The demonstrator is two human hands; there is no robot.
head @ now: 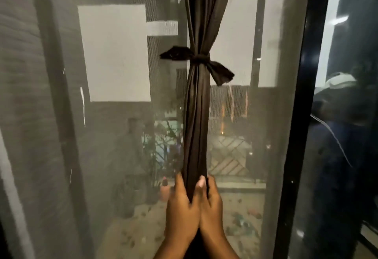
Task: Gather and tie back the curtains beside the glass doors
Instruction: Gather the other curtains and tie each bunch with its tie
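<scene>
A dark brown curtain [197,115] hangs bunched into a narrow column in front of a mesh screen door. A dark fabric tie [199,59] is knotted around it at mid height, its two ends sticking out left and right. Low in the view, my left hand [181,207] and my right hand [210,203] sit side by side and grip the gathered curtain from both sides. My right thumb lies across the front of the fabric. The curtain below my hands is hidden.
The grey mesh screen [114,115] fills the view behind the curtain, with a balcony and plants dimly seen through it. A black door frame [296,136] runs down the right side, with reflective glass [343,136] beyond it.
</scene>
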